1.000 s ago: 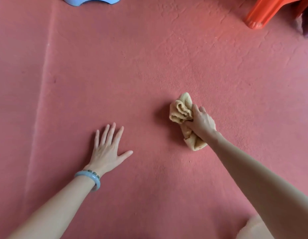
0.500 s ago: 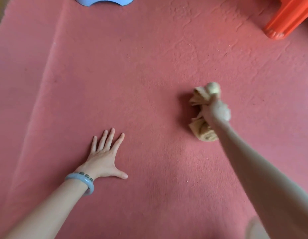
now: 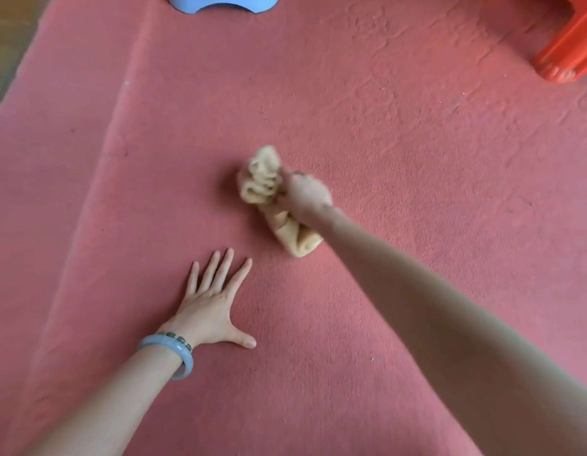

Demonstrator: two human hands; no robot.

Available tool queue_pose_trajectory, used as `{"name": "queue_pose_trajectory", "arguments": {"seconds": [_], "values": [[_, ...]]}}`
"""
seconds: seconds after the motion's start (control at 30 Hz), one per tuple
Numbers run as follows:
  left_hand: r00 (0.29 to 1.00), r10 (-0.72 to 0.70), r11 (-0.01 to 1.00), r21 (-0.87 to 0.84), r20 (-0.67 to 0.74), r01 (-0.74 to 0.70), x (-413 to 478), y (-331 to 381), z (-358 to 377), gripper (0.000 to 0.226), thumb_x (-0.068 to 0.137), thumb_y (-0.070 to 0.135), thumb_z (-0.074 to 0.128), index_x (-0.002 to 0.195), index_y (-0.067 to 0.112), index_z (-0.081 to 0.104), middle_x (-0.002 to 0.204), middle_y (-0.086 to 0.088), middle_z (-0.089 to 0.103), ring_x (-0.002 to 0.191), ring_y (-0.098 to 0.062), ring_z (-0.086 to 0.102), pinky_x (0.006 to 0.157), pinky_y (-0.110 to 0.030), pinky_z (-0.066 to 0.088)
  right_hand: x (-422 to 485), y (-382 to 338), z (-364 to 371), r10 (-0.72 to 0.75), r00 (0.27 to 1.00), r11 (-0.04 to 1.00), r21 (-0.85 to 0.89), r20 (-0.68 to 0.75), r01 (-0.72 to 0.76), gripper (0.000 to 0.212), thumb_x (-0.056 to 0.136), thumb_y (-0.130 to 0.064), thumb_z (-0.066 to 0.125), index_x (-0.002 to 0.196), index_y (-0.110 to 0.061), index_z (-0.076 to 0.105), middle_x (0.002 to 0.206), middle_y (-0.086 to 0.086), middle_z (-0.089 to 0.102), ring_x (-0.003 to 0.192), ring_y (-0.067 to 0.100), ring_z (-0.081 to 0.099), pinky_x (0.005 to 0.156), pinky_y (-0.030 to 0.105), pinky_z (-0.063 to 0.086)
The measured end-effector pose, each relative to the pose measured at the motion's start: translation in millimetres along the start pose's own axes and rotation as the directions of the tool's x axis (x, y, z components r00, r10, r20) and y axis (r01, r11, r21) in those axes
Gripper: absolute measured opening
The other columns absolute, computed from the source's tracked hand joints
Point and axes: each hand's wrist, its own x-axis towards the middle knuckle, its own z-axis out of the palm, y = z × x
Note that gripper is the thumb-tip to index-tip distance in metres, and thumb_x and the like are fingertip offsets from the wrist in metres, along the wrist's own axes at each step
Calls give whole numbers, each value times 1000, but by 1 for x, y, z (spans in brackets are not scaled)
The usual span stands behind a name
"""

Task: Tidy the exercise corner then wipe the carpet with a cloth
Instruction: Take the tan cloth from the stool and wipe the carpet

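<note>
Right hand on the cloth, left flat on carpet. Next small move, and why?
Probably a short stroke: the right hand drags the cloth rightward across the carpet. It grips the bunched cloth, which lies on the carpet, the left hand lies flat as a brace, and a wide stretch of carpet lies that way.

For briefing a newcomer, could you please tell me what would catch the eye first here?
The bunched yellow cloth at mid-frame, gripped by the right hand on the red carpet, stands out first. Nearer, the left hand rests flat, fingers spread, a pale bracelet on its wrist. An orange plastic leg stands at top right.
</note>
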Motion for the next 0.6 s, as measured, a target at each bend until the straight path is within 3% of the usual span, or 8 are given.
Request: {"name": "queue_pose_trajectory", "arguments": {"seconds": [0.07,0.17,0.3,0.4,0.47,0.6], "values": [[1000,-2,1000,-4,-4,2,1,-1,1,140,46,82,62,127,41,-45,131,5,-57,129,-18,-46,111,-48,-22,7,48,-22,161,981,987,31,-109,-158,45,87,-31,55,128,-16,44,121,15,59,110,35,58,82,39,46],[1000,-6,1000,-4,-10,6,1,-2,3,141,46,83,62,128,41,-44,132,5,-57,128,-17,-47,111,-48,-23,6,114,-47,369,894,929,69,-253,-364,39,88,-32,51,123,-14,46,119,20,58,108,39,57,82,42,45],[1000,-4,1000,-12,-22,4,1,-2,3,141,46,82,63,128,41,-44,135,4,-55,127,-17,-48,110,-48,-23,-20,182,-69,595,695,791,142,-403,-594,34,92,-23,42,122,-9,46,119,25,54,108,43,55,86,47,44],[999,-6,1000,-16,-37,5,1,-2,3,141,45,81,64,130,42,-42,137,4,-52,129,-17,-47,111,-47,-23,-38,202,-76,716,543,669,212,-439,-712,37,91,-26,47,122,-7,45,120,26,53,110,44,53,87,47,44],[999,-6,1000,-23,-41,5,1,-2,3,141,45,80,65,131,42,-40,137,4,-52,129,-18,-46,111,-47,-23,-29,190,-73,716,542,676,242,-440,-696,37,93,-33,44,120,-8,45,118,23,55,108,41,55,82,45,44],[999,-3,1000,-12,-44,3,1,-2,3,140,47,80,65,130,42,-42,135,5,-53,129,-18,-45,111,-48,-23,17,104,-49,511,750,846,92,-419,-525,32,98,-26,27,116,-13,49,113,19,60,104,39,58,76,40,45]]}}
